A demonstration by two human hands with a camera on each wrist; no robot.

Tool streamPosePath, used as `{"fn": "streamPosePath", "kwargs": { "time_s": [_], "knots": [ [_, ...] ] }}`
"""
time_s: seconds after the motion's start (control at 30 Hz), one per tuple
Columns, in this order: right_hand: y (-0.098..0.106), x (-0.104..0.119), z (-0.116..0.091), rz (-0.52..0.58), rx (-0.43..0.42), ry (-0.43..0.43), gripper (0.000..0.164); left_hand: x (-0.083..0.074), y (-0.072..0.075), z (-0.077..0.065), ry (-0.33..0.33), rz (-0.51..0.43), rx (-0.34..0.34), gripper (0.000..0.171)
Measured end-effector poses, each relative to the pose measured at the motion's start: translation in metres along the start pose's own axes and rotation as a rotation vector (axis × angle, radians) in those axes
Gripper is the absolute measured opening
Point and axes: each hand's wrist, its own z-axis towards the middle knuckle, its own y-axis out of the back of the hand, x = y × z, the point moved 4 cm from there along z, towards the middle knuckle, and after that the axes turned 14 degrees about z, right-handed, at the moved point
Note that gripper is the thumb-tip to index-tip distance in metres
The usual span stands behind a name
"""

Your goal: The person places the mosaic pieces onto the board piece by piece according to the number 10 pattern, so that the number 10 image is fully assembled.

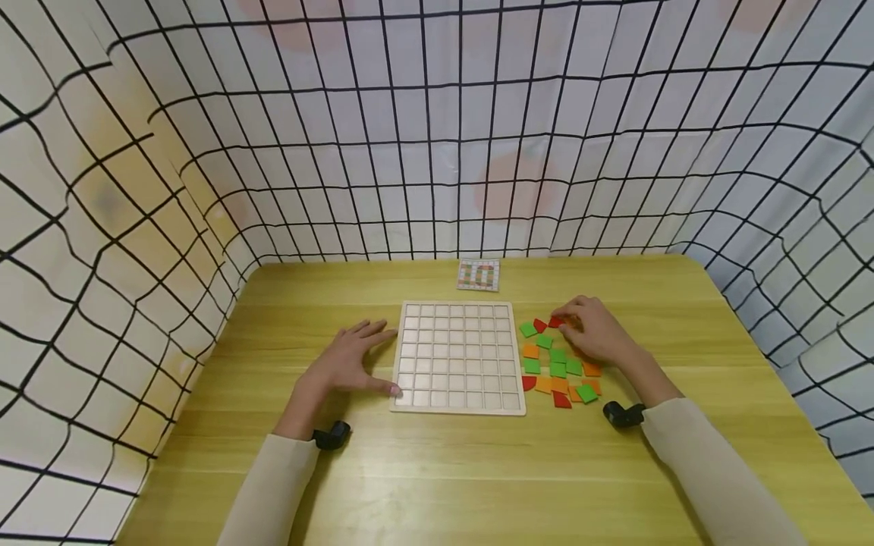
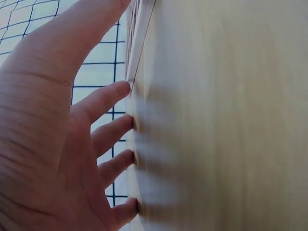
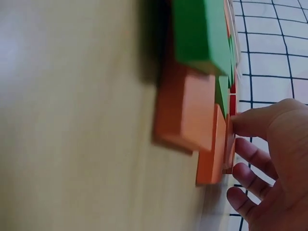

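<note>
A pale wooden board (image 1: 459, 358) with a grid of shallow square recesses lies on the table. Along its left edge my left hand (image 1: 351, 360) is spread, the thumb on the near-left corner and the fingers by the upper left side. In the left wrist view, the fingertips of the left hand (image 2: 72, 139) rest on the tabletop beside the board's rim. Right of the board, my right hand (image 1: 595, 331) pinches a red tile (image 1: 556, 322) between thumb and index finger, at the far side of the loose tiles. The right wrist view shows its other fingers bent.
Several green tiles (image 1: 558, 369), orange tiles (image 1: 530, 351) and red tiles (image 1: 562, 400) lie scattered right of the board, some overlapping. A small pattern card (image 1: 478, 274) lies behind the board. A black-gridded white curtain (image 1: 437, 152) surrounds the wooden table (image 1: 437, 470) at the back and sides.
</note>
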Motion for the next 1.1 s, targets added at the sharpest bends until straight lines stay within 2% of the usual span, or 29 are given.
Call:
{"fn": "streamPosePath", "kwargs": {
  "time_s": [0.13,0.33,0.47,0.6,0.7,0.87,1.1],
  "knots": [
    [0.0001,-0.0003,-0.0005,0.004,0.007,0.003,0.030,0.0006,0.0004,-0.0009,0.017,0.002,0.004,0.113],
    [0.0001,-0.0041,0.0007,-0.023,-0.022,-0.076,0.048,-0.0029,0.0029,-0.0018,0.021,-0.008,0.016,0.113],
    [-0.0012,-0.0041,0.0016,-0.028,-0.033,-0.094,0.045,-0.0058,0.0026,-0.0013,0.022,-0.016,0.025,0.113],
    [-0.0031,-0.0011,0.0020,-0.025,-0.025,-0.074,0.037,-0.0060,0.0005,-0.0008,0.024,-0.017,0.030,0.113],
    [-0.0032,0.0001,0.0024,-0.024,-0.023,-0.067,0.041,-0.0049,-0.0011,-0.0008,0.025,-0.017,0.031,0.113],
    [-0.0005,-0.0011,0.0025,-0.061,-0.063,-0.106,0.054,-0.0039,-0.0007,-0.0020,0.028,-0.026,0.029,0.113],
    [0.0014,-0.0030,0.0033,-0.036,-0.062,-0.111,0.044,-0.0033,0.0001,-0.0028,0.027,-0.034,0.029,0.113]
  ]
}}
